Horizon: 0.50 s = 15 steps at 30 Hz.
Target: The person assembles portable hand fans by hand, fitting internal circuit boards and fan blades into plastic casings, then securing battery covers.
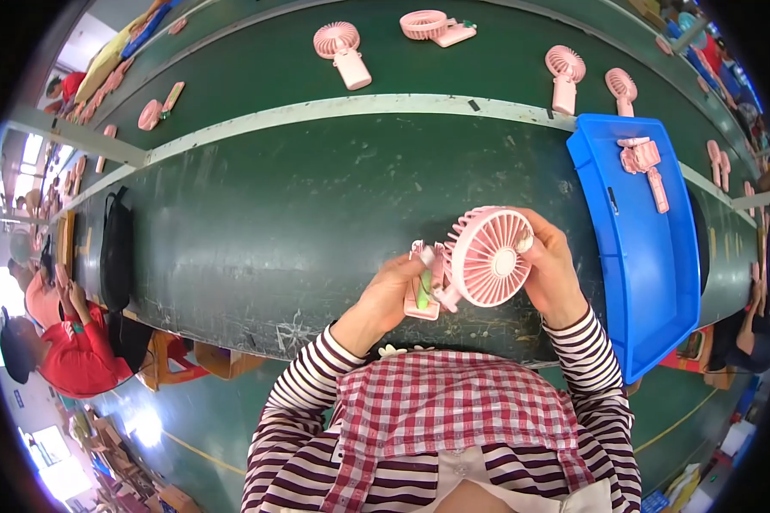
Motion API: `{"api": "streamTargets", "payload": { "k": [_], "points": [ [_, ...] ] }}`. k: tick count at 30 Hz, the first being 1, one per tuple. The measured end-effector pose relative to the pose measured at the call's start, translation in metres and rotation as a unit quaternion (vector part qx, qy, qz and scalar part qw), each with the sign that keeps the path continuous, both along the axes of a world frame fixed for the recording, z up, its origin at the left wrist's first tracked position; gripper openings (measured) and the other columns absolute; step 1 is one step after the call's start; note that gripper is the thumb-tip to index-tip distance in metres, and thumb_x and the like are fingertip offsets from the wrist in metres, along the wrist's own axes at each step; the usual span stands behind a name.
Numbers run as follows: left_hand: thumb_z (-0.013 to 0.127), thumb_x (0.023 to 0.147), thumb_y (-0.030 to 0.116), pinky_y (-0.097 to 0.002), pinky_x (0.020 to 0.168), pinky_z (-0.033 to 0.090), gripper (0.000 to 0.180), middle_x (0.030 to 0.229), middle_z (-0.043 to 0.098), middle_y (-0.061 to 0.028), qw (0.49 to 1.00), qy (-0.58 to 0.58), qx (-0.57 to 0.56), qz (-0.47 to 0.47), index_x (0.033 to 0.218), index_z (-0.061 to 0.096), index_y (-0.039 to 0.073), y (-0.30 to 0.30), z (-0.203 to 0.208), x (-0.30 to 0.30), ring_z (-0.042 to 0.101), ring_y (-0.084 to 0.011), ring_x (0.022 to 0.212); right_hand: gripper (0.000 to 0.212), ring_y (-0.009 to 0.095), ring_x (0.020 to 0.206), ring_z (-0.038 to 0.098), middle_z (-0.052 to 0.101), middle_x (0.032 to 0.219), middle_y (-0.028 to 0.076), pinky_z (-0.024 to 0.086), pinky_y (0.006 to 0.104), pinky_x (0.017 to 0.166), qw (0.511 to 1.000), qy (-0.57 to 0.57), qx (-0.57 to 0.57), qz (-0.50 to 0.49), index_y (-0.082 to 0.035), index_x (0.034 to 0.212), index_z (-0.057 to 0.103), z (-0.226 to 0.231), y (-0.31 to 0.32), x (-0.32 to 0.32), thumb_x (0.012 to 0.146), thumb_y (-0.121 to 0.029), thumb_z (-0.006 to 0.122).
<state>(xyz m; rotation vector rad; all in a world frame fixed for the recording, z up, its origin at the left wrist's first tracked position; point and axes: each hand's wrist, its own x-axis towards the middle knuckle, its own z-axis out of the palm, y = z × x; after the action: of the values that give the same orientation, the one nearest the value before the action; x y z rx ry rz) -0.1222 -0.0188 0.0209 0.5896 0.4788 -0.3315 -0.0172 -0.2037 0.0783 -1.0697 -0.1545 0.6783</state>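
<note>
Above the near edge of the green table, both my hands hold a pink handheld fan (493, 258) between them. My right hand (554, 272) grips the round slatted head from its right side, thumb on the front grille. My left hand (387, 295) is closed on the fan's opened handle (422, 299), where a green strip shows inside. Thin wires seem to run near the joint of handle and head, too small to make out well. My fingers hide part of the handle.
A blue tray (606, 256) at the right holds pink plastic parts (642, 158). Beyond the pale rail (359, 104), several pink fans (337, 41) lie on a green belt. A black bag (116, 248) lies at left. A person in red (81, 355) works further left.
</note>
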Motion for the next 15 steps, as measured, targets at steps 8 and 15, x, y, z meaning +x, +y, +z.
{"api": "streamTargets", "payload": {
  "k": [8, 15],
  "points": [
    [0.053, 0.081, 0.001, -0.0253, 0.063, 0.052, 0.03, 0.091, 0.063, -0.0105, 0.977, -0.069, 0.19, -0.064, 0.111, 0.048, 0.001, -0.015, 0.005, 0.001, 0.062, -0.0164, 0.077, 0.026, 0.007, 0.076, 0.057, 0.061, 0.089, 0.003, 0.046, 0.0212, 0.067, 0.989, -0.023, -0.124, -0.08, 0.003, 0.106, 0.057, -0.017, 0.031, 0.023, 0.089, -0.016, 0.05],
    [0.053, 0.081, 0.002, -0.0217, 0.058, 0.048, 0.026, 0.086, 0.062, -0.0082, 0.962, -0.099, 0.242, -0.082, 0.107, 0.05, 0.001, -0.022, 0.02, 0.003, 0.058, -0.0111, 0.068, 0.024, 0.005, 0.07, 0.055, 0.061, 0.082, 0.002, 0.045, 0.0191, 0.06, 0.974, -0.171, -0.148, -0.033, 0.004, 0.097, 0.059, -0.039, 0.05, 0.029, 0.089, -0.018, 0.052]
  ]
}}
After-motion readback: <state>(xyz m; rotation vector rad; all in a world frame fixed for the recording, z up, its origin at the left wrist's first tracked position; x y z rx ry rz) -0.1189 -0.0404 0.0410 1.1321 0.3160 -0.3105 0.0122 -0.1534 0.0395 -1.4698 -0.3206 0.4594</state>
